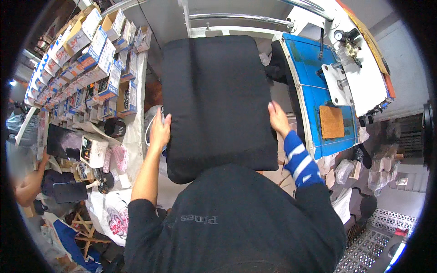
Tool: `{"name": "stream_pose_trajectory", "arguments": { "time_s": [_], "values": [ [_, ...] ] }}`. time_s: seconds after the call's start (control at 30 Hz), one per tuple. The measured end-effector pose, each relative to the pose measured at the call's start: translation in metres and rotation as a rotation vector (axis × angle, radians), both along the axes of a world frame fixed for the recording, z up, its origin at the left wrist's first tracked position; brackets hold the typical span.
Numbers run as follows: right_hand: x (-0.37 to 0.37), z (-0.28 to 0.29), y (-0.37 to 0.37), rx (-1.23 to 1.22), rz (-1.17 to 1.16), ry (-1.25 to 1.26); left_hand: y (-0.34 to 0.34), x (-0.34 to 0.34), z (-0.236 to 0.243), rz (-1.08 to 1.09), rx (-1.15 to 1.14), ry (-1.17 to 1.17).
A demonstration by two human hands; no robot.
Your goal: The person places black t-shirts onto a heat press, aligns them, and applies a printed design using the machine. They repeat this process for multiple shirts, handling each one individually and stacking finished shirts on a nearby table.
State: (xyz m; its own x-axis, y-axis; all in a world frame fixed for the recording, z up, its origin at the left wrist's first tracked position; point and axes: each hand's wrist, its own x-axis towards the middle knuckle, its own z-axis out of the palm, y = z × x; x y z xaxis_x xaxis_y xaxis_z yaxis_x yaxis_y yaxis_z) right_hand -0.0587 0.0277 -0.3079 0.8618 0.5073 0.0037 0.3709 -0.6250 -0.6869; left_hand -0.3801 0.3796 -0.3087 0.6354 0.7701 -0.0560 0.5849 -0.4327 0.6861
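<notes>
A large black padded square cushion (218, 104) fills the middle of the view, in front of my body. My left hand (160, 128) grips its left edge, thumb and fingers upright along the side. Opposite it, my right hand (280, 119) holds the right edge, with a blue-and-white striped sleeve on that forearm. Fingertips of both hands are partly hidden at the edges. To the right of the cushion lies a blue padded work surface (306, 127) with a brown square piece (332, 122) on it, beneath a white metal plate (337, 84).
Stacked cardboard boxes (82, 63) crowd the left bench, with phone-like devices and small items below. A co-worker's hand and arm (29, 186) show at far left. A pneumatic fitting with gauge (346, 43) sits on the white machine. Metal rails (241, 18) run behind; bagged items (382, 175) lie lower right.
</notes>
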Motion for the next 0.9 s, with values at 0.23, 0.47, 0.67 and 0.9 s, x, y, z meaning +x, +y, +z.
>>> {"name": "stream_pose_trajectory", "arguments": {
  "time_s": [0.23,0.47,0.67,0.9],
  "values": [
    [-0.084,0.007,-0.071,-0.134,-0.275,0.295,-0.058,-0.116,-0.019,0.291,-1.01,-0.345],
    [-0.126,0.049,-0.062,-0.074,0.071,-0.557,-0.115,-0.09,0.051,-0.307,0.359,-0.303],
    [-0.163,0.031,-0.046,-0.18,0.181,-0.556,-0.179,-0.052,0.069,-0.859,0.491,-0.362],
    [-0.169,0.026,-0.068,-0.128,0.133,-0.448,-0.18,-0.054,0.07,-0.633,0.471,-0.44]
  ]
}}
